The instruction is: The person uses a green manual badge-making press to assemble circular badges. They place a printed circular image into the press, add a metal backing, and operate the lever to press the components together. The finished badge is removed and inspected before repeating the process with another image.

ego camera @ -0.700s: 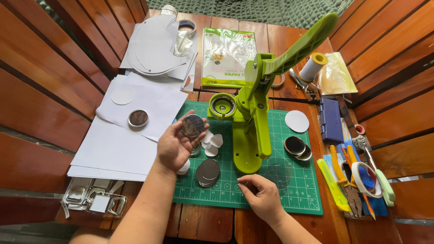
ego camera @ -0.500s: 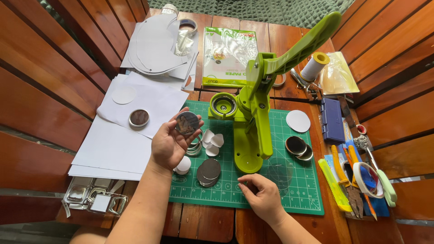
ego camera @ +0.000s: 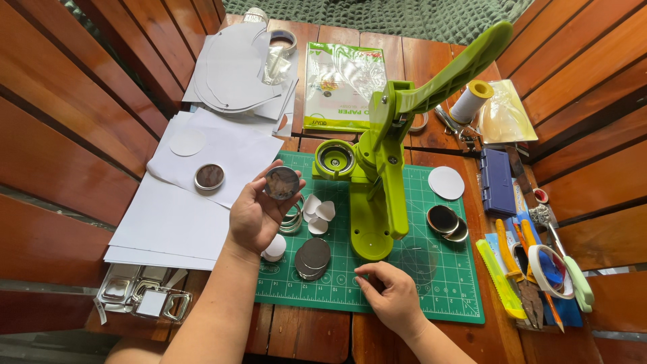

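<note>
- My left hand (ego camera: 255,217) is raised above the green cutting mat (ego camera: 445,283), palm up, with the fingers (ego camera: 269,172) curled around a round metal badge shell (ego camera: 282,183) gripped by its rim between thumb and fingertips.
- Just below those fingers lie a stack of metal rings (ego camera: 294,219), a few white paper petals (ego camera: 318,212), and a white disc (ego camera: 275,247) at the heel of the hand.
- Near the wrist side, a pile of dark round backs (ego camera: 313,257) rests on the mat.
- To the outer side of the left fingers, white paper sheets (ego camera: 168,222) carry a finished round badge (ego camera: 209,176) and a cut paper circle (ego camera: 187,142).
- My right hand (ego camera: 394,296) rests low on the mat's near edge, fingers (ego camera: 364,275) loosely bent and pinched together; I cannot tell whether anything is held between them.
- Just ahead of the right fingers stands the lime-green badge press (ego camera: 384,182), handle raised, its round die (ego camera: 335,159) swung out towards the left fingers.
- Beyond the press on the right-hand side lie a white paper disc (ego camera: 446,183) and two dark round shells (ego camera: 447,222).
- Further off on the wooden counter (ego camera: 303,334) sit a blue case (ego camera: 497,182), a tape roll (ego camera: 549,269) and cutters (ego camera: 502,280).
</note>
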